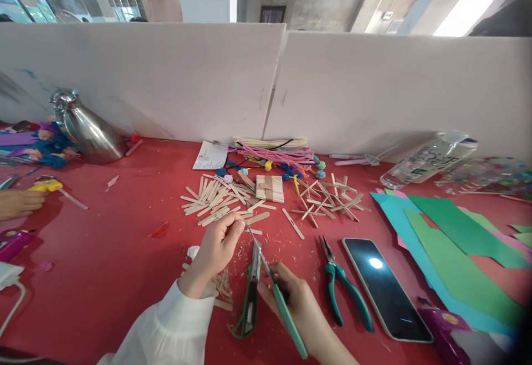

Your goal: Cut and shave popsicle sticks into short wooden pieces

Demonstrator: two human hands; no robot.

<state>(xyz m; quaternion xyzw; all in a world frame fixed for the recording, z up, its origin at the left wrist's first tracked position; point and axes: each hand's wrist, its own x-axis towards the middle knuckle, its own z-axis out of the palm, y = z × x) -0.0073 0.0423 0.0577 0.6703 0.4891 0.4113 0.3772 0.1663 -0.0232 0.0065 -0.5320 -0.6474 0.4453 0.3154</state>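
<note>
My right hand (293, 296) is closed around a teal-handled tool (286, 318) with a long, thin metal shaft. The shaft slants up and away toward my left hand (222, 243), whose thumb and forefinger are pinched at its tip. Anything else in that pinch is too small to make out. Below the shaft a utility knife (250, 298) lies on the red table. Wood shavings (223, 284) are scattered beside it, partly hidden by my left wrist. Loose craft sticks (216, 196) spread beyond my hands, with a bundled stack (270, 189) next to them.
To the right lie pliers (336, 282), a phone (386, 290), coloured paper (457, 237) and a plastic bottle (428, 160). Joined sticks (328, 201) and pink pipe cleaners (276, 154) lie farther back. A metal jug (89, 127) and another person's hand (20, 203) are at left. White panels (145, 82) stand behind.
</note>
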